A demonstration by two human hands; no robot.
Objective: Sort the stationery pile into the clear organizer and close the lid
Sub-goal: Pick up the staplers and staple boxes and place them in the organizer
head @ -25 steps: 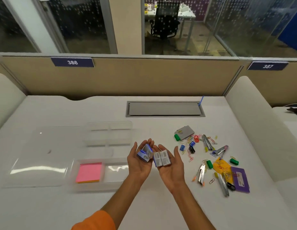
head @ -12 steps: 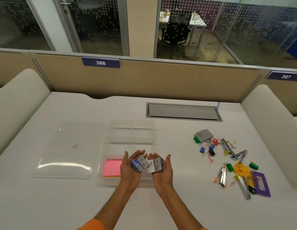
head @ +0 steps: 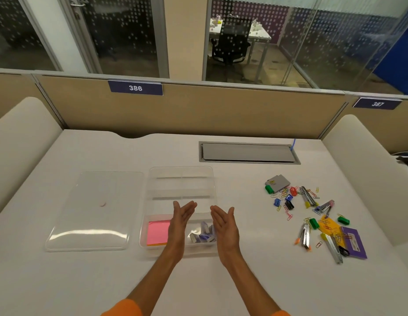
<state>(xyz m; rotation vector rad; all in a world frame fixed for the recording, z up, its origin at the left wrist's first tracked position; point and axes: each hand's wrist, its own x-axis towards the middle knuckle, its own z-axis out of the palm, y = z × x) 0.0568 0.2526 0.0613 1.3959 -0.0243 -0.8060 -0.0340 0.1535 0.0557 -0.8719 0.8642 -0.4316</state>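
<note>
- Clear organizer (head: 182, 188) sits lidless on the white surface (head: 244, 281), left of the middle, with its long axis running from the near edge toward the far edge.
- Its far compartments show only clear dividers.
- The near-left compartment holds a pink sticky-note pad (head: 158, 232) lying flat.
- The near-right compartment holds a loose heap of small staple boxes (head: 203, 235), tilted against one another.
- The clear lid (head: 93, 210) lies flat just beside the organizer's left wall, its long axis parallel to the organizer's.
- The left hand (head: 181, 221) hovers over the near half of the organizer, fingers (head: 187, 207) straight and spread wide, pointing to the far edge and holding nothing.
- The right hand (head: 224, 224) hovers over the organizer's right wall, fingers (head: 219, 213) likewise straight, wide and bare.
- The two palms face each other, with the staple boxes below the gap.
- The stationery pile (head: 312, 215) lies well apart toward the right edge: coloured paper clips, staplers, a grey box (head: 278, 182) and a purple card (head: 354, 242).
</note>
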